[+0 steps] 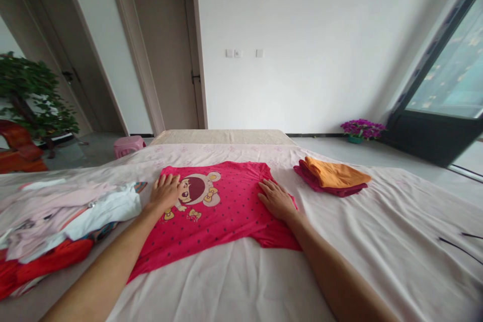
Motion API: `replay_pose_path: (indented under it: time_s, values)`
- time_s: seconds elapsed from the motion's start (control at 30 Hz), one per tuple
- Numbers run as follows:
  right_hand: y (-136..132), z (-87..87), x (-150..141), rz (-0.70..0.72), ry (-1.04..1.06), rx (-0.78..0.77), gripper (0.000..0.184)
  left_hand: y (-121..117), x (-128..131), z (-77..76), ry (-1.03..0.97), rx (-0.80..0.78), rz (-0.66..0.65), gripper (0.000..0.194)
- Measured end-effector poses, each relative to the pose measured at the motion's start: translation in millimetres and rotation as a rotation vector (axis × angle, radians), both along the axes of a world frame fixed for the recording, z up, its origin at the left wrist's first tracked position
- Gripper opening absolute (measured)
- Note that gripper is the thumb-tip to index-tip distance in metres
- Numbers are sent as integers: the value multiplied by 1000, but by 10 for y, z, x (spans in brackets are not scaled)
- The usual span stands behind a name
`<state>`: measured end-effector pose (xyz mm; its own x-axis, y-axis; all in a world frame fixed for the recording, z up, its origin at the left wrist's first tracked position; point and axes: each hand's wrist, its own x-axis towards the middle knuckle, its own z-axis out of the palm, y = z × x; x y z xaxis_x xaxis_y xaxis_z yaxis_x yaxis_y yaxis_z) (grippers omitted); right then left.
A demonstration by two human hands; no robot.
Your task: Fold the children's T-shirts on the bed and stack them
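A pink-red T-shirt with dark dots and a cartoon figure lies spread on the sheet, turned sideways so its sleeves are at the right. My left hand rests flat on its left part, beside the printed figure, fingers stretched out. On the right part, near the shoulder and sleeve, my right hand lies flat with its fingers slightly spread. Neither hand grips the cloth. Right of the shirt sits a small stack of folded clothes, an orange one on top of dark red ones.
A loose heap of clothes in white, pink and red lies at the left. The pale sheet covers the surface, with thin dark cords at its right. Beyond stand a pink stool, potted purple flowers and a leafy plant.
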<state>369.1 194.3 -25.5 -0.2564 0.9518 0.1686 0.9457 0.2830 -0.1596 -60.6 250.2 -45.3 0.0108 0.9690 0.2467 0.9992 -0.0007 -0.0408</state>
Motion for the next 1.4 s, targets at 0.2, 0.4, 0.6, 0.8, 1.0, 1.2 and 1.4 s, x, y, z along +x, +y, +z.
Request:
replay_pose_path:
  time_s: [0.2,0.4,0.6,0.8,1.0,1.2,1.4]
  values:
    - [-52,35,-37,-10,43,34,54,-661,230,209,55,152,-69,47]
    - [-300,364,-18,-69,162,158,38,-1491,350,375,-243,98,-396,34]
    - [-1022,582,-73,275,186,36,10,-2140,175,392,-295,51,-500,25]
    - [-1424,487,-155,313,79,6,11,-2378,20,217,-181,124,-517,23]
    - [-1404,492,-102,387,54,-75,16,-2337,-66,210,-184,47,-492,27]
    - [-1467,509,27,475,80,-129,16,-2326,-35,360,-176,-66,-451,23]
    - [-1368,569,-47,373,99,-205,15,-2286,19,417,-165,-101,-385,24]
